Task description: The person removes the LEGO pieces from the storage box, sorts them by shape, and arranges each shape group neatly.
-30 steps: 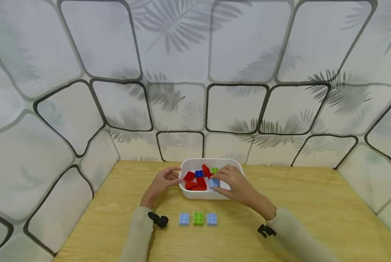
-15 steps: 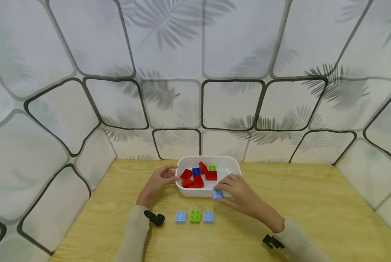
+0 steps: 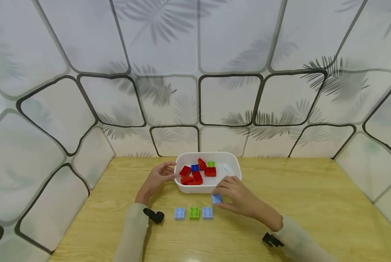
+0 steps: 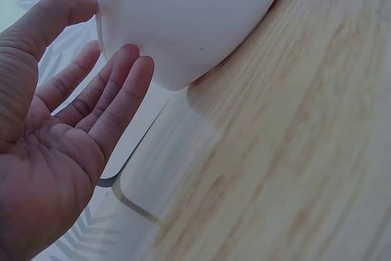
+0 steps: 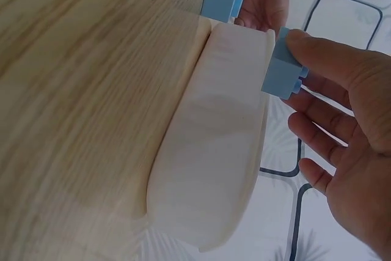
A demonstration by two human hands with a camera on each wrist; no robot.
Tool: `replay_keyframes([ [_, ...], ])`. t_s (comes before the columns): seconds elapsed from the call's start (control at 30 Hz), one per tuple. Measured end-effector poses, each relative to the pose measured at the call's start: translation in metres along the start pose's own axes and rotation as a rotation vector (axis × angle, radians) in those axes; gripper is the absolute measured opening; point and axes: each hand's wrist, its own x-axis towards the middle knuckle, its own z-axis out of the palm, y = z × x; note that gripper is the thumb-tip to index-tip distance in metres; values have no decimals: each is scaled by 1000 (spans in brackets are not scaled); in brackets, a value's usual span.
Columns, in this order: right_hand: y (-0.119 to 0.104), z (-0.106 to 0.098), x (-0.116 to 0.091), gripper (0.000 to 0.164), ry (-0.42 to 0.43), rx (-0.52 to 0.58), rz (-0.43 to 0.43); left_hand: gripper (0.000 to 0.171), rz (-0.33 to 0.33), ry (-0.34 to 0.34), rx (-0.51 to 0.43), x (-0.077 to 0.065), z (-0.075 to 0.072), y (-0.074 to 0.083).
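Observation:
Between thumb and fingers, my right hand (image 3: 239, 196) pinches a light blue toy building brick (image 3: 216, 198), just in front of the white plastic tub (image 3: 208, 189). In the right wrist view this brick (image 5: 283, 68) shows its studs toward the palm. My left hand (image 3: 156, 181) touches the tub's left end, its fingers fairly straight in the left wrist view, the thumb at the rim. Red bricks (image 3: 197, 177), a dark blue brick (image 3: 195, 167) and a green brick (image 3: 211, 164) lie inside the tub. In front stand a light blue brick (image 3: 179, 213), a green brick (image 3: 194, 213) and another light blue brick (image 3: 207, 213), spaced apart in a row.
The wooden table (image 3: 313, 203) spreads out on both sides and toward the front. A patterned wall covering (image 3: 228, 102) rises behind the tub and at both sides.
My right hand has lifted the light blue brick out of the tub and brought it over the front rim, toward the row. My left hand stays at the tub's left end.

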Motion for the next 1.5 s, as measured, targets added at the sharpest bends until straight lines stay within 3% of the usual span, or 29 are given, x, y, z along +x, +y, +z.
replay_keyframes([
  [0.37,-2,2,0,33,-183,-33,28,53,5,-5,-23,0,-1,0],
  [1.0,1,10,-20,38,-170,-62,-43,55,9,-23,-24,0,-3,1],
  [1.5,-2,12,-18,37,-202,-53,-50,54,12,-25,-17,1,-3,-1],
])
